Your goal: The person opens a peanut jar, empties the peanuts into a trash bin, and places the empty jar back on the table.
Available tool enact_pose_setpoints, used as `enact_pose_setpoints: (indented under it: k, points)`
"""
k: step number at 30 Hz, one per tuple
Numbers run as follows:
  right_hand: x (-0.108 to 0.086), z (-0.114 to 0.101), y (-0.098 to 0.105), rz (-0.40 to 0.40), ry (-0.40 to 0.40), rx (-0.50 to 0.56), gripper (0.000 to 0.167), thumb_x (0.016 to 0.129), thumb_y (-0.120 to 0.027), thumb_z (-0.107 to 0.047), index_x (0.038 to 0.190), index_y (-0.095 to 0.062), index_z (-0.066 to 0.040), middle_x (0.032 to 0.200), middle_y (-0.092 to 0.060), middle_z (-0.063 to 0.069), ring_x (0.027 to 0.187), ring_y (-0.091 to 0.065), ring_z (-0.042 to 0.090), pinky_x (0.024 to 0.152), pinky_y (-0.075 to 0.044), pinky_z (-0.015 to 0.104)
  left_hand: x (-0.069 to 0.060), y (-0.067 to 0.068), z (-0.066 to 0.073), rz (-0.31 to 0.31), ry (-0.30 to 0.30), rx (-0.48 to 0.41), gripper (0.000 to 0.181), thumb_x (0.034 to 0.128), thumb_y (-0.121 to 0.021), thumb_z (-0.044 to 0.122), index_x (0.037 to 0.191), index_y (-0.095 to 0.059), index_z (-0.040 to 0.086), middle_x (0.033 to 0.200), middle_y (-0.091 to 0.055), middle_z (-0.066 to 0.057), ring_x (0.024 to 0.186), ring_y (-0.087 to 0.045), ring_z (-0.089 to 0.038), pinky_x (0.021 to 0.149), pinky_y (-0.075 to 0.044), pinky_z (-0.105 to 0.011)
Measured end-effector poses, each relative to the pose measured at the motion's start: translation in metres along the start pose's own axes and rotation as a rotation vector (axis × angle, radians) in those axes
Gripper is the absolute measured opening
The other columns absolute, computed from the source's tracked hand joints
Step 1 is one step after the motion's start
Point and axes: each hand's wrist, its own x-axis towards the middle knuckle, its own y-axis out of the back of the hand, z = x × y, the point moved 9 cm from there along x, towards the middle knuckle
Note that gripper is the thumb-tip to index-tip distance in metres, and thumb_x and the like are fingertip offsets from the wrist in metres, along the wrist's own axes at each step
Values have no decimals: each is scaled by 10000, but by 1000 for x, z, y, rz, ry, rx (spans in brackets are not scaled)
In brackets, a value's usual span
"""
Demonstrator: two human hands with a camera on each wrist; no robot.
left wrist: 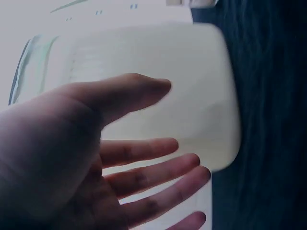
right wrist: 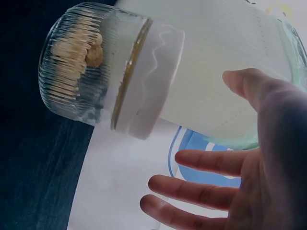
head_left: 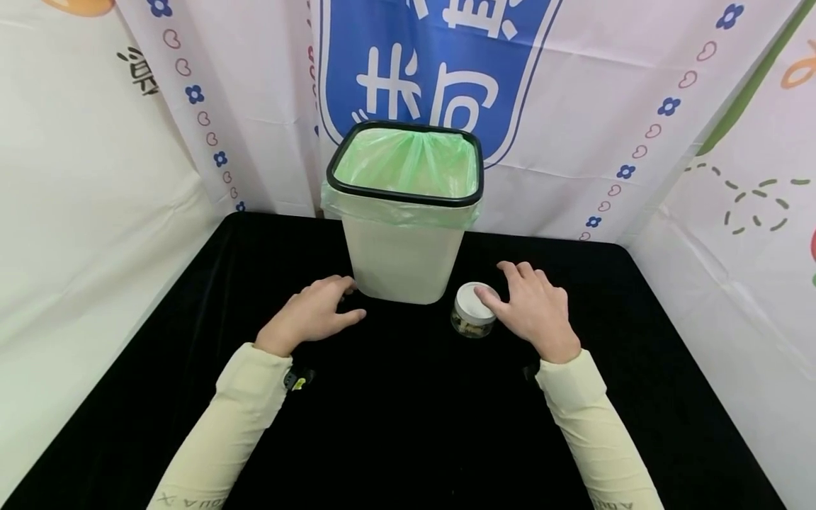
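Observation:
A cream trash can [head_left: 404, 258] with a black rim and a light green bin liner [head_left: 414, 159] stands upright on the black table. Beside its lower left side is my left hand [head_left: 310, 315], thumb and fingers spread and holding nothing; whether the fingertips touch the can I cannot tell. To the can's right sits a ribbed glass jar [right wrist: 79, 62] with a white lid [right wrist: 152, 79] and pale beige pieces inside. My right hand [head_left: 532, 304] hovers at the jar's right, its fingers apart. In the right wrist view a gap shows between those fingers and the lid.
The black cloth-covered table [head_left: 408, 425] meets a white printed curtain [head_left: 268, 142] at the back, with a blue emblem [head_left: 433, 71] behind the trash can. White cloth walls [head_left: 76, 212] close in the left and right sides.

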Motion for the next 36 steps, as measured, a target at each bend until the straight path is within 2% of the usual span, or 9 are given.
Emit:
enact_pose_setpoints:
  k: [5, 10, 15, 18, 20, 25, 27, 30, 36]
  points:
    - [3, -4, -5, -10, 13, -13, 846, 965, -426, -830, 1488, -575, -182, 1354, -643, 145, 1137, -651, 376, 663, -552, 537, 9, -21, 16, -35, -59, -114, 562, 1012, -693, 367, 1435, -585, 15, 1399, -655, -204, 1247, -664, -370, 1007, -567, -568]
    - [5, -10, -13, -11, 50, -32, 832, 962, -446, -824, 1476, -587, -186, 1324, -649, 131, 1117, -657, 365, 654, -550, 519, 17, -39, 28, -29, -98, -221, 595, 1000, -721, 318, 1459, -545, -18, 1402, -649, -211, 1254, -659, -360, 1051, -554, -528]
    - [7, -14, -19, -33, 69, -43, 828, 962, -455, -815, 1496, -567, -192, 1351, -635, 127, 1151, -646, 363, 666, -558, 532, 26, -56, 41, -36, -126, -310, 656, 999, -728, 320, 1507, -488, -20, 1483, -585, -209, 1306, -625, -363, 1106, -522, -516]
    - [7, -17, -21, -36, 81, -40, 826, 964, -456, -812, 1500, -565, -193, 1360, -633, 134, 1151, -648, 366, 665, -561, 539, 31, -63, 51, -36, -141, -369, 703, 988, -738, 339, 1528, -464, -18, 1521, -553, -213, 1343, -595, -374, 1135, -494, -535]
    - [8, -20, -22, -31, 95, -42, 820, 966, -459, -808, 1497, -570, -192, 1355, -638, 141, 1131, -656, 367, 654, -563, 536, 42, -78, 47, -22, -182, -390, 764, 982, -731, 443, 1543, -452, 6, 1530, -550, -193, 1358, -586, -344, 1136, -495, -507]
    - [9, -28, -22, 2, 123, -58, 796, 967, -481, -795, 1465, -602, -186, 1324, -658, 147, 1079, -673, 365, 638, -577, 531, 50, -93, 58, -24, -180, -443, 816, 959, -749, 481, 1566, -434, 37, 1536, -547, -168, 1385, -566, -336, 1149, -480, -525]
    - [9, -29, -23, 12, 121, -67, 787, 965, -489, -791, 1454, -612, -186, 1316, -662, 143, 1072, -675, 364, 646, -581, 537, 45, -89, 73, -33, -145, -469, 795, 953, -773, 379, 1568, -427, 12, 1539, -540, -191, 1403, -550, -376, 1164, -457, -571]
    - [8, -32, -25, 10, 117, -75, 787, 966, -497, -783, 1452, -613, -175, 1321, -662, 145, 1081, -674, 368, 660, -583, 551, 47, -97, 82, -47, -137, -493, 802, 957, -774, 334, 1583, -403, -1, 1559, -522, -199, 1429, -532, -380, 1185, -445, -563]
    - [7, -36, -30, -7, 113, -72, 790, 969, -509, -772, 1463, -602, -163, 1339, -656, 145, 1107, -669, 366, 677, -590, 551, 52, -106, 93, -65, -111, -516, 806, 971, -765, 330, 1606, -373, 26, 1586, -498, -160, 1455, -512, -340, 1209, -430, -533]
